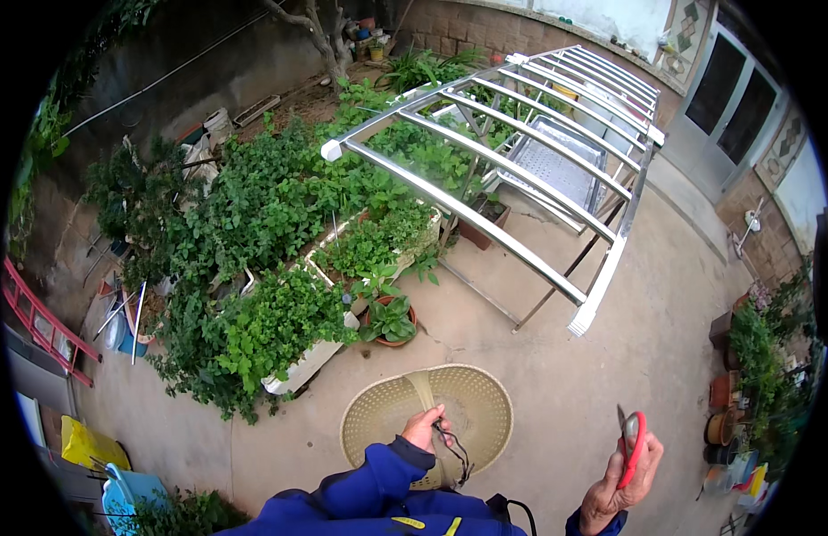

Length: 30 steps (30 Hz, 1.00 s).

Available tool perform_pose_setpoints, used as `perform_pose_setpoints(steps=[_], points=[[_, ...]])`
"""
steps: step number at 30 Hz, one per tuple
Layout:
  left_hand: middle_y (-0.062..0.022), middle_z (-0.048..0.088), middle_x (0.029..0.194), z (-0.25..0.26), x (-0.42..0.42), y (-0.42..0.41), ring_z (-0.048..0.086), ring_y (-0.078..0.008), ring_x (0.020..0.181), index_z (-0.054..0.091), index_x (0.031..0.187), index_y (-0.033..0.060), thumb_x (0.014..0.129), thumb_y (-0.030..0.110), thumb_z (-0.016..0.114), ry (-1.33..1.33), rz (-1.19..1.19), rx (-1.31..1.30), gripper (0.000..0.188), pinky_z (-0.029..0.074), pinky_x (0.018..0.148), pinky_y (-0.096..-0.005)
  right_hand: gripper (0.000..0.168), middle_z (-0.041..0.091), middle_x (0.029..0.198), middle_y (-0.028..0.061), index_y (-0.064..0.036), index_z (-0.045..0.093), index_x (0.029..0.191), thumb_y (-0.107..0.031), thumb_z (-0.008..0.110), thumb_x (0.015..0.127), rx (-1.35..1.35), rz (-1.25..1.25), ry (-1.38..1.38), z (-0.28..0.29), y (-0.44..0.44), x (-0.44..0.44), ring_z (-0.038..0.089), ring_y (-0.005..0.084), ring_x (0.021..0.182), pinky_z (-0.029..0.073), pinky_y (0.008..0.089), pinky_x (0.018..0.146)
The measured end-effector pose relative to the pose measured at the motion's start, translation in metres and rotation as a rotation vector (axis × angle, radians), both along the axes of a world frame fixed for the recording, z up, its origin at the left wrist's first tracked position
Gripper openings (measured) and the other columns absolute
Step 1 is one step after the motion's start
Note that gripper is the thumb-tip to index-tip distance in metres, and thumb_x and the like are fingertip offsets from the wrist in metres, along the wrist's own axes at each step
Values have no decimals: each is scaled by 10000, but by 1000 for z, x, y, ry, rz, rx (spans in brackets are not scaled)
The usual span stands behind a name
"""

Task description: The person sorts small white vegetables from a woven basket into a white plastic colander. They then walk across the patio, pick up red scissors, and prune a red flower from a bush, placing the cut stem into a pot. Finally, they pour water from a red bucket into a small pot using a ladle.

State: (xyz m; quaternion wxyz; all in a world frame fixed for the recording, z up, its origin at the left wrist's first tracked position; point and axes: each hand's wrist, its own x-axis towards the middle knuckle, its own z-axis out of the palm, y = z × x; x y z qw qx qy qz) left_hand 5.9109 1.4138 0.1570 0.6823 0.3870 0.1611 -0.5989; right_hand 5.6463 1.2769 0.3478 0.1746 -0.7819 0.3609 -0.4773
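Observation:
My left hand grips the central handle of a beige perforated plastic basket, close to my body. A dark looped cord hangs from the same hand over the basket. At the lower right, my right hand holds scissors with red handles, their pointed blades directed upward and away from me. Whether the blades are fully closed is hard to tell.
A metal ladder-like frame stands ahead on the right, over a metal tray. White planters with leafy plants and a potted plant lie ahead left. Pots line the right side; a red ladder is far left.

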Motion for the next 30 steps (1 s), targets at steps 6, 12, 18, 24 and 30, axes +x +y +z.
perform_pose_setpoints(steps=[6, 12, 18, 24, 30], points=[[-48, 554, 724, -40, -31, -36, 529, -219, 602, 557, 913, 86, 954, 298, 652, -7, -137, 11, 236, 495, 533, -398, 227, 688, 977, 156, 12, 627, 1146, -90, 561, 954, 896, -648, -554, -33, 80, -130, 671, 239, 818, 562, 351, 712], [-42, 591, 755, -40, -117, -84, 563, -184, 612, 601, 934, 70, 961, 293, 649, -73, -275, -20, 229, 503, 500, -351, 213, 664, 981, 221, 41, 541, 1183, -72, 501, 1007, 1078, -417, -1187, -61, 64, -258, 675, 333, 889, 570, 507, 916], [-25, 561, 825, -37, -253, -128, 544, -158, 687, 569, 981, 81, 952, 298, 672, -144, -378, -141, 242, 482, 571, -328, 313, 650, 1139, 200, 33, 560, 1248, -52, 569, 947, 1057, -261, -1180, -113, -19, -300, 673, 295, 983, 556, 386, 886], [-22, 538, 990, -8, -384, -180, 509, -146, 910, 566, 1097, 107, 967, 357, 657, -144, -508, -315, 296, 465, 746, -342, 335, 667, 1098, 177, 7, 561, 1194, 42, 638, 870, 1204, -15, -1261, -129, -81, -348, 693, 262, 948, 600, 338, 820], [-85, 599, 1003, 13, -490, -247, 583, -237, 940, 577, 1086, 91, 991, 380, 576, -20, -510, -276, 305, 495, 816, -421, 315, 689, 1049, 130, 0, 590, 1182, 42, 648, 875, 1285, 144, -1051, -114, -111, -417, 694, 203, 906, 580, 310, 802]])
